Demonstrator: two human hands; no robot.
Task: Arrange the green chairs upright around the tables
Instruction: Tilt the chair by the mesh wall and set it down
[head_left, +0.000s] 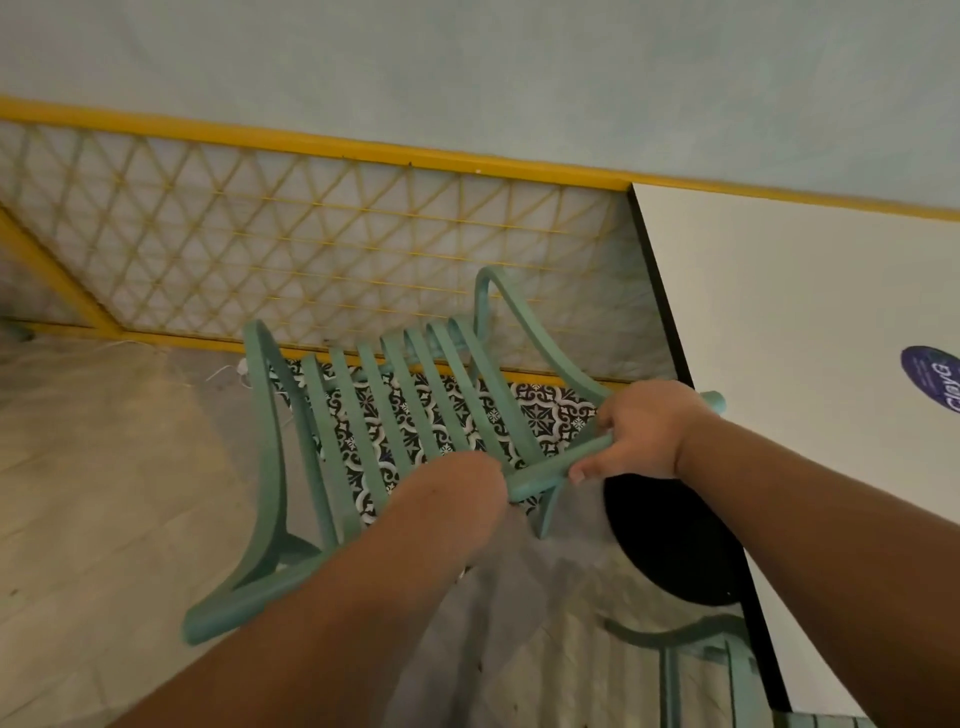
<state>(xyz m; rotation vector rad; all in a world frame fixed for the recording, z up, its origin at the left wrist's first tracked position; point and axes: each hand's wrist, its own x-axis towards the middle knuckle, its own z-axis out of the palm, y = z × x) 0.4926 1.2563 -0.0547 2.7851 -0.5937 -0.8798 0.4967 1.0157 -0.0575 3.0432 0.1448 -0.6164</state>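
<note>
A green slatted chair (363, 415) hangs tilted in front of me, above the floor, its slats running away toward the wall. My right hand (641, 431) is closed around the chair's near rail next to the white table (789, 322). My left hand (467, 478) grips the same rail further left; its fingers are hidden behind the wrist. A second green chair (727, 670) shows partly at the bottom right, under the table's edge.
The table has a black edge, a round black base (675, 545) on the floor and a purple sticker (932, 376). A yellow-framed lattice panel (311, 244) lines the wall ahead. Patterned tiles (550, 410) lie below the chair, grey floor to the left.
</note>
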